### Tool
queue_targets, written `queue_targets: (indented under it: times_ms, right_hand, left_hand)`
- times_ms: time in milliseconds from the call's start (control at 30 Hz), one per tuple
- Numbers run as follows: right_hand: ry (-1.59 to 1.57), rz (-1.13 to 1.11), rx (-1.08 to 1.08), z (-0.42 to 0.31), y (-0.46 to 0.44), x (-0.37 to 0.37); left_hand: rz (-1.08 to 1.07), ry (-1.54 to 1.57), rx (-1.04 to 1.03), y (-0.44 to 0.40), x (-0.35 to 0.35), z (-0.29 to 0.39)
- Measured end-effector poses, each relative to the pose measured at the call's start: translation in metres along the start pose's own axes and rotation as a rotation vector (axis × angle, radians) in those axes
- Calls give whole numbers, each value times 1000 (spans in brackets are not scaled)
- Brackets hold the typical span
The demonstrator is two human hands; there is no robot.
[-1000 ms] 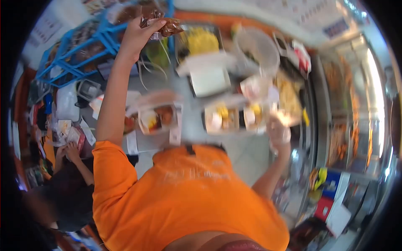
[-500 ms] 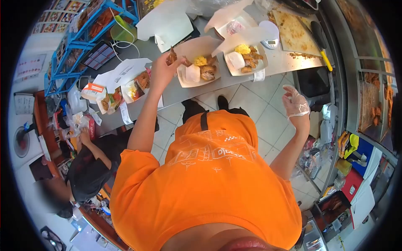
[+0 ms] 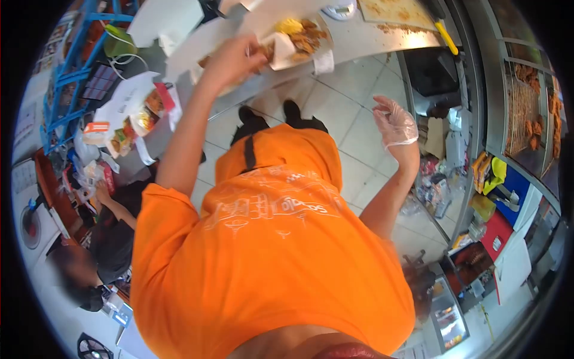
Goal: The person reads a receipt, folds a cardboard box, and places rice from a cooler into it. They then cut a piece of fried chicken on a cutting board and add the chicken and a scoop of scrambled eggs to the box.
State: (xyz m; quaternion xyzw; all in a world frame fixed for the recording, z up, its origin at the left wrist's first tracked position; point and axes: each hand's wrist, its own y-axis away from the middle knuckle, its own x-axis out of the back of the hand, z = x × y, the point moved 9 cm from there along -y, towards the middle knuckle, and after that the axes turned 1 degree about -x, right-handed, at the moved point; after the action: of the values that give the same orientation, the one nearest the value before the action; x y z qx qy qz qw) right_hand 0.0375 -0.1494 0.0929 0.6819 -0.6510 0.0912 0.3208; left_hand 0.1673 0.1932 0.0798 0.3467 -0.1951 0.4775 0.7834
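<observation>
My left hand (image 3: 234,60), bare and blurred, reaches over a paper food box (image 3: 191,54) at the counter's edge and hides most of it. Its fingers are bent together; brown food shows beside the fingertips, but what they hold is unclear. Just to the right, an open box (image 3: 323,33) contains yellow food (image 3: 289,26), brown chicken pieces (image 3: 308,39) and a white packet (image 3: 283,49). My right hand (image 3: 396,122), in a clear plastic glove, hangs in the air above the floor. Its fingers are loosely curled and apart, with nothing in them.
Filled boxes (image 3: 128,128) stand at the left counter end, near a blue rack (image 3: 72,102). A scale (image 3: 339,11), a stained cutting board (image 3: 397,13) and a yellow-handled knife (image 3: 446,39) lie right. A co-worker (image 3: 113,239) is at left. A chicken cabinet (image 3: 526,113) stands right.
The view has shifted, so the counter sits higher in the picture. My left hand has moved further over the left box, covering it. My right hand stays raised and empty.
</observation>
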Motion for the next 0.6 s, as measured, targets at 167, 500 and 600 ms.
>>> queue_targets:
  times_ms: [167, 500, 600]
  right_hand:
    - [-144, -40, -91, 47, 4, -8]
    - [-22, -283, -256, 110, -18, -73]
    - [-47, -312, -282, 115, -25, -79]
  left_hand:
    - [360, -379, -212, 28, 10, 36]
    - [-667, -272, 50, 116, -170, -24]
    - [-611, -116, 107, 114, -166, -21]
